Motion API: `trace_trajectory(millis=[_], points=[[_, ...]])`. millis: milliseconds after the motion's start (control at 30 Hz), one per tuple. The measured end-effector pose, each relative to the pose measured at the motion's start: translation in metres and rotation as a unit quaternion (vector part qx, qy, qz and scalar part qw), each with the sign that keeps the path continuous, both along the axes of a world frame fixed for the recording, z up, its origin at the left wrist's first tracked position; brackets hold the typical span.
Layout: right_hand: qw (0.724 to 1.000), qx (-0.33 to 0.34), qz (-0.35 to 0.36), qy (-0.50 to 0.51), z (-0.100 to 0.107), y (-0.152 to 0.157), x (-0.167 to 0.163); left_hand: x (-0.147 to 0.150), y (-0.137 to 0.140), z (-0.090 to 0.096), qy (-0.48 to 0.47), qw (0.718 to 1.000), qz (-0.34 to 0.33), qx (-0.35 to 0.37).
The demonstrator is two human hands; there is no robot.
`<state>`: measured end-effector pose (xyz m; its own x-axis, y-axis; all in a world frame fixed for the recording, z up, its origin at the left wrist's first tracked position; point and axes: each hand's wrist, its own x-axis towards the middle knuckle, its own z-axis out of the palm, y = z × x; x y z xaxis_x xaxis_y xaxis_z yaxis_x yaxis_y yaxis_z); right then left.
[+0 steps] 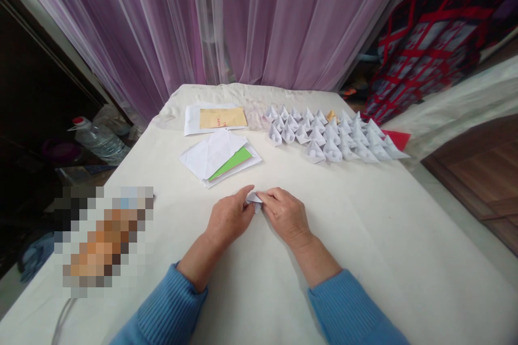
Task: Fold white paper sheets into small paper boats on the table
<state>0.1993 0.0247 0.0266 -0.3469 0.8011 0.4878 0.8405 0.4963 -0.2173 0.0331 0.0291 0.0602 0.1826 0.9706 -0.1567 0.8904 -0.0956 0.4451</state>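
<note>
Between my hands, above the near middle of the table, is a small piece of folded white paper (254, 198). My left hand (231, 215) pinches its left side with thumb and fingers. On the other side my right hand (286, 215) has its fingers closed on the paper's right edge. The palms and part of the folds are hidden. Just beyond my hands lie white paper sheets (214, 153) with a green sheet (231, 164) partly between them. Rows of folded white paper boats (332, 145) stand at the back right, one of them yellow (332, 116).
A yellow-brown paper (222, 117) rests on white sheets at the back left. Red paper (397, 140) shows behind the boats. A blurred-out object with a cable (60, 321) lies at the left edge of the white-covered table (364, 259). A plastic bottle (99, 140) stands beyond.
</note>
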Motion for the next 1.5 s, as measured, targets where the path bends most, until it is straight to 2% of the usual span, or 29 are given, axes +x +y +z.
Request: trace_trajectory(millis=[167,267,367,467,567,800,967,1200,1500], points=[[0.997,-0.031,0.010,-0.068,0.004,-0.001,-0.003,-0.006,-0.001,0.003,-0.004,1.000,-0.027,0.006],[0.994,-0.057,0.019,-0.088,0.007,-0.004,-0.005,-0.014,0.000,0.008,-0.031,0.998,-0.053,-0.026],[0.992,-0.077,0.021,-0.098,0.010,-0.007,-0.006,-0.021,0.002,0.014,-0.014,0.997,-0.061,-0.051],[0.989,-0.091,0.018,-0.111,0.013,-0.009,-0.008,-0.025,0.003,0.014,0.014,0.995,-0.093,0.030],[0.989,-0.110,0.017,-0.099,0.015,-0.009,-0.008,-0.027,0.002,0.006,0.002,0.984,-0.145,0.103],[0.989,-0.131,0.064,0.011,0.015,-0.007,0.002,-0.035,-0.003,-0.009,-0.015,0.968,-0.183,0.169],[0.987,-0.124,0.081,0.058,0.007,-0.004,0.006,-0.033,-0.005,-0.009,0.014,0.969,-0.189,0.160],[0.990,-0.107,0.058,0.072,0.001,-0.003,0.004,-0.032,-0.006,-0.008,0.012,0.970,-0.188,0.153],[0.990,-0.107,0.052,0.080,0.002,-0.003,0.002,-0.025,-0.009,-0.005,0.010,0.979,-0.139,0.146]])
